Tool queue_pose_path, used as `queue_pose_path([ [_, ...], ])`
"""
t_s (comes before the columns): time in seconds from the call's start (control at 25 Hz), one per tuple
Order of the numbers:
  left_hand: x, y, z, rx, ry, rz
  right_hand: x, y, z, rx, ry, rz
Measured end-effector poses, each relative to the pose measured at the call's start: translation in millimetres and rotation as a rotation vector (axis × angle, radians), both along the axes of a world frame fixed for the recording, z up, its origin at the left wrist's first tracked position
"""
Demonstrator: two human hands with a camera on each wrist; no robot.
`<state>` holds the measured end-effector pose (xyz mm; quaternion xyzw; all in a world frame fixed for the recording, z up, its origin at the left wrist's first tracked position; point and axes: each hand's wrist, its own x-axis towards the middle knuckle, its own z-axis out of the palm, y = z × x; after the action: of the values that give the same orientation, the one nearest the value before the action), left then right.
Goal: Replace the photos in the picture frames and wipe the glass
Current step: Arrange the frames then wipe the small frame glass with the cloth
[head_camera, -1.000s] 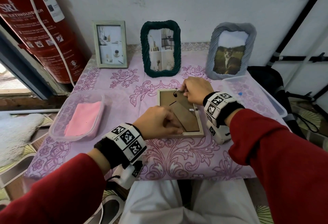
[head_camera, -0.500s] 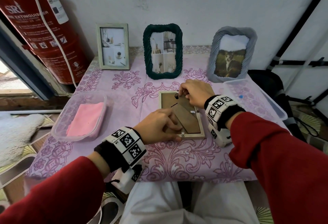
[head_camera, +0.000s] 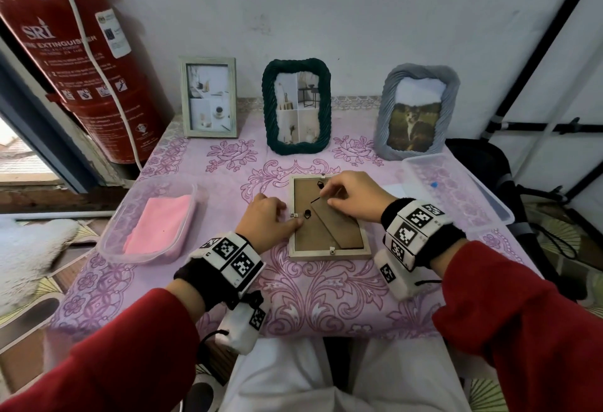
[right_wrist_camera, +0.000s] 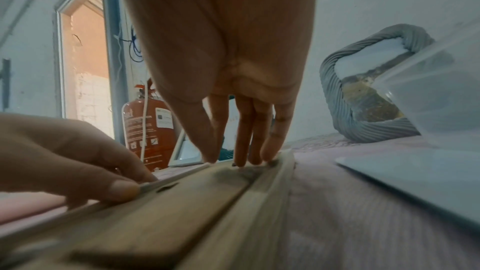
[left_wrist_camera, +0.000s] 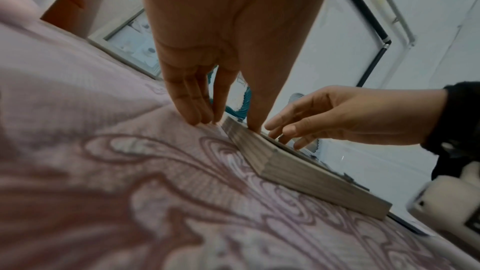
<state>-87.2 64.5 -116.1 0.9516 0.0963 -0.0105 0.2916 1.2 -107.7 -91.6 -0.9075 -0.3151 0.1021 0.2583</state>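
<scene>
- The wooden frame [head_camera: 329, 217] lies face down mid-table [head_camera: 293, 297], backing board up.
- Left hand [head_camera: 266, 220] thumb presses the left-edge clip; right hand [head_camera: 354, 197] fingertips rest on the backing, holding nothing.
- Likely light, stiff, with fragile glass: hold by the rims.

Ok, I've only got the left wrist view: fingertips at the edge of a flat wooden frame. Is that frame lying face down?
Observer: Yes. The head view shows the wooden frame back side up, with its brown backing board and folded stand on top.
Operator: What is the left thumb on?
Observer: The left hand has its thumb tip at a small metal tab on the frame's left edge.
Operator: And the grey frame at the back, what's in it?
Observer: The grey frame stands upright and holds a photo of a cat on grass.
</scene>
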Motion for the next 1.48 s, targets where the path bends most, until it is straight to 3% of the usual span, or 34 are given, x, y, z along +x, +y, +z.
queue_pose_path([
  [0.16, -1, -4, -1, -0.036, -0.035, -0.013, -9, 1, 1, -0.060, 0.000, 0.065],
  [0.32, -1, -12, 4, -0.449, -0.087, 0.154, -9, 2, 8, 0.036, 0.031, 0.021],
  [0.52, -2, -18, 29, -0.909, -0.155, 0.189, -6, 5, 20, 0.162, 0.012, -0.039],
  [0.6, -3, -20, 38, -0.990, -0.158, 0.149, -8, 7, 27, 0.310, 0.046, -0.110],
  [0.72, -4, -23, 53, -0.965, -0.251, 0.066, -9, 10, 42, 0.550, 0.071, -0.237],
  [0.88, -5, -29, 68, -0.840, -0.404, -0.044, -7, 13, 59, 0.837, 0.253, -0.333],
  [1.08, -5, -33, 71, -0.641, -0.481, -0.157, 1, 14, 60, 0.957, 0.254, -0.427],
  [1.2, 1, -22, 59, -0.364, -0.496, -0.017, 4, 13, 49, 0.966, 0.253, -0.460],
  [1.28, 5, -9, 47, -0.280, -0.441, 0.123, 4, 13, 41, 0.977, 0.314, -0.462],
  [1.36, 7, 1, 37, -0.379, -0.352, 0.199, 4, 14, 32, 0.986, 0.377, -0.474],
  [1.48, 9, 8, 25, -0.715, -0.241, 0.203, 5, 16, 19, 0.985, 0.472, -0.500],
])
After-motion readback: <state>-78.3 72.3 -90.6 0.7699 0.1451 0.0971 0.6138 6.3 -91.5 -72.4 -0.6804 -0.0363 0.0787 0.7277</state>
